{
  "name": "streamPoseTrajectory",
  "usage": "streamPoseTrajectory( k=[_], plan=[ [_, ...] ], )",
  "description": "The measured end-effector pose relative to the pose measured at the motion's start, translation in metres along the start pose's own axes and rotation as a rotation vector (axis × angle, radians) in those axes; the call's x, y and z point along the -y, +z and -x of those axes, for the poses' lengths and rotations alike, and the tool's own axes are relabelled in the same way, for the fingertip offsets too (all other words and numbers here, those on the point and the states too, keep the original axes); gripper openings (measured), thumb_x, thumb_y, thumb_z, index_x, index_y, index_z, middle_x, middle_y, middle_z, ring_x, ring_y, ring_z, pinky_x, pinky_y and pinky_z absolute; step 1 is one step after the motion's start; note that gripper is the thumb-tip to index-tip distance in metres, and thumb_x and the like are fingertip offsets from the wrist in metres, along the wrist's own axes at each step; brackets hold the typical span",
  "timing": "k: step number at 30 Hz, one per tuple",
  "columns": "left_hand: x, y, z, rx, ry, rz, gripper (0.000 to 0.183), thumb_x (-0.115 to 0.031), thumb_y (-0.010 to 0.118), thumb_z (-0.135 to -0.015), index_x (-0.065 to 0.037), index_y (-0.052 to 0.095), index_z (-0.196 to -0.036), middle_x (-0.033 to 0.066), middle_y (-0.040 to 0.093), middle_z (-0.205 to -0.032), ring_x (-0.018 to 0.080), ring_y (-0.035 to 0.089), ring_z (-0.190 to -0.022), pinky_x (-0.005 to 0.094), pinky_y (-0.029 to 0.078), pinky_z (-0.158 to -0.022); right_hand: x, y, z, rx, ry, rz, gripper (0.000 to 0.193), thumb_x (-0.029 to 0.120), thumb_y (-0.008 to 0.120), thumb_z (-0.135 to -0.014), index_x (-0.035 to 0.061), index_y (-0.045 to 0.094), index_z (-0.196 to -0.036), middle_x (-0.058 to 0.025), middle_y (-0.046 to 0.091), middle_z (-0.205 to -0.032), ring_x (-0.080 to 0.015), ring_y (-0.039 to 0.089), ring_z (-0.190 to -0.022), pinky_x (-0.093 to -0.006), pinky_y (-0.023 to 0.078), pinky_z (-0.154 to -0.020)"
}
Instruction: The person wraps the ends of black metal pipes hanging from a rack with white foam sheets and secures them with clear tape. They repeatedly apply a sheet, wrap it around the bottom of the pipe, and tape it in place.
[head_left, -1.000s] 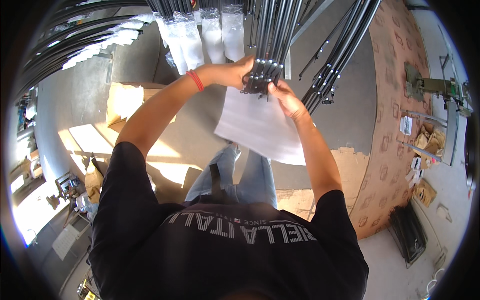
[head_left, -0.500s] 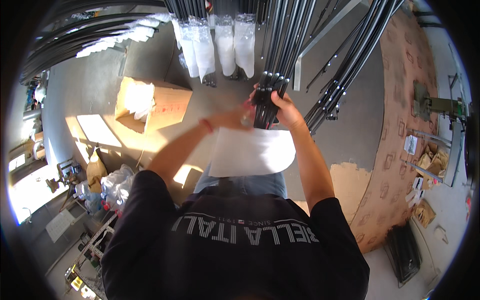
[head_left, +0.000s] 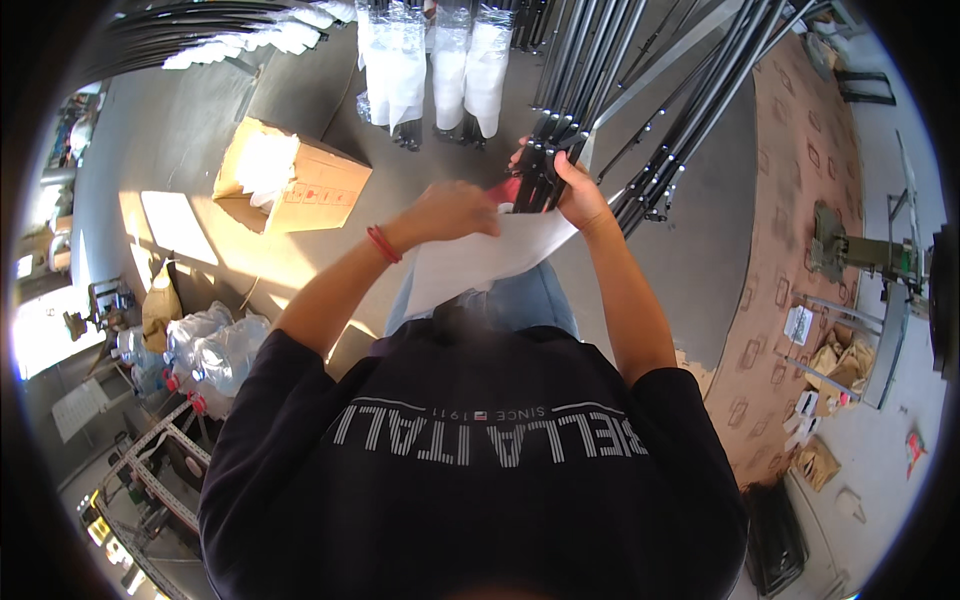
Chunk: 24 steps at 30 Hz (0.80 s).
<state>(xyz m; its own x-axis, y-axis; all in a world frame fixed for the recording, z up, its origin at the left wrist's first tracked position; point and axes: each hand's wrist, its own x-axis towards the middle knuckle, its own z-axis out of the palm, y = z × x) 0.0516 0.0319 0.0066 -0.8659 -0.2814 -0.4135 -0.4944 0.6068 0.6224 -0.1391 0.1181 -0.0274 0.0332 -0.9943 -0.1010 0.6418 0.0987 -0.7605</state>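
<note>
Gripping the lower ends of a bundle of black rods (head_left: 548, 170), the right hand (head_left: 580, 195) is clenched around them above the person's lap, while the left hand (head_left: 450, 212) pinches the upper edge of a white plastic bag (head_left: 480, 262) that spreads just below the rod ends, touching both hands. A red piece (head_left: 507, 190) shows between the hands at the bag's mouth; what it is cannot be told. Compared with half a second ago, the left hand has moved away from the rod ends toward the left, and the bag, then hanging as a broad sheet under both hands, now lies pulled out flatter and narrower across the knees. A red band (head_left: 382, 243) sits on the left wrist. Beyond the hands, more black rods (head_left: 690, 110) lean up toward the top of the view, crowding the space to the right of the held bundle. Other rod bundles wrapped in clear bags (head_left: 440, 65) stand on the grey floor (head_left: 300, 90), and an open cardboard box (head_left: 300, 185) rests on the floor to the left. Large water bottles (head_left: 215, 350) lie near the lower left.
</note>
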Motion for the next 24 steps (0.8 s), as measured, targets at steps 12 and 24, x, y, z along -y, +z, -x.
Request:
streamPoseTrajectory(
  k=[12,24],
  plan=[
    [0.015,-0.003,-0.030,-0.040,0.008,0.307,0.024,-0.015,0.053,-0.077,0.000,0.057,-0.096,0.0129,0.058,-0.081,0.0240,0.057,-0.072,0.0336,0.043,-0.067,-0.002,-0.009,-0.007,0.004,0.072,-0.011,0.049,0.034,0.058,-0.080,0.0008,0.045,-0.115,-0.0125,0.057,-0.102,-0.0227,0.054,-0.098,-0.0340,0.041,-0.090],
    [0.014,0.027,-0.066,-0.490,0.004,0.644,0.026,-0.011,0.066,-0.069,-0.001,0.057,-0.091,0.0138,0.060,-0.093,0.0221,0.058,-0.087,0.0310,0.043,-0.073,0.019,-0.015,-0.009,-0.054,0.208,0.211,0.059,0.045,0.058,-0.078,0.0048,0.047,-0.119,-0.0040,0.055,-0.111,-0.0128,0.050,-0.102,-0.0260,0.037,-0.088]
  ],
)
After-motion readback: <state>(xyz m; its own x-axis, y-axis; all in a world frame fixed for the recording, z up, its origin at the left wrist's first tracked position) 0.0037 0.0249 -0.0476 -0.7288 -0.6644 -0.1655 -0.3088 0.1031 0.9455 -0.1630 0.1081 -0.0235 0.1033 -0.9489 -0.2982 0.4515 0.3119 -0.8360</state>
